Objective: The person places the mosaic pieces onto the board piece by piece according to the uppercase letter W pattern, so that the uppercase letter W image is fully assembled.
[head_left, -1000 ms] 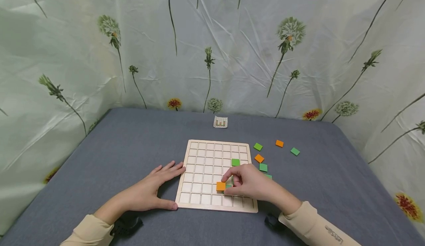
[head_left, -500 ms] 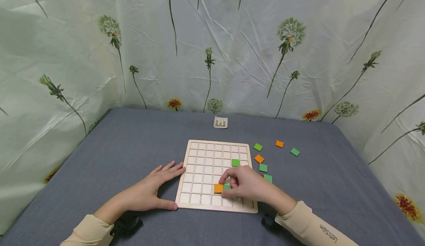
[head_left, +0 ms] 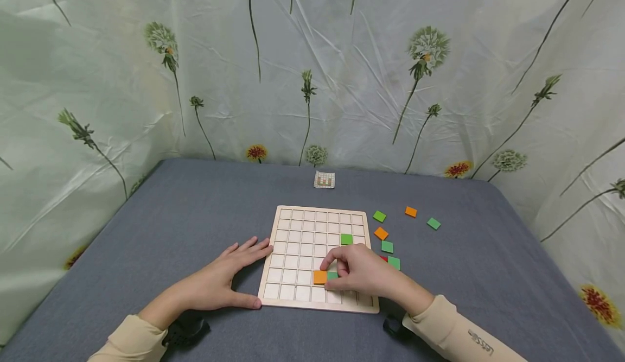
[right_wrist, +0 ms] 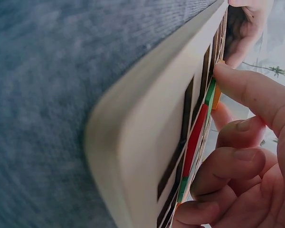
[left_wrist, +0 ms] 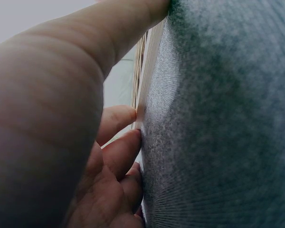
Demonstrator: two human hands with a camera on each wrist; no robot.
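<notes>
A pale wooden grid board [head_left: 293, 232] lies on the grey cloth. My left hand [head_left: 219, 275] is spread flat at its left side, with fingertips [left_wrist: 135, 115] and thumb touching the edge. My right hand [head_left: 358, 270] pinches an orange tile [head_left: 319, 277] between thumb and index finger, low over the board's lower middle. Directly right of that tile sits a green tile [head_left: 332, 276], partly under the fingers. In the right wrist view, a red tile [right_wrist: 194, 140] shows in the board beside the green one; the hand hides it from above. A bright green tile [head_left: 346, 239] sits higher up.
Right of the board lie loose tiles, among them orange [head_left: 411, 211], green [head_left: 433, 223] and a red one [head_left: 384, 259] partly covered by a green tile [head_left: 394, 263]. A small printed grid card [head_left: 324, 179] lies near the far table edge, before a floral curtain [head_left: 361, 80].
My right hand has shifted slightly left and down with the orange tile, uncovering more of the green tile beside it and the loose tiles at right. My left hand stays put.
</notes>
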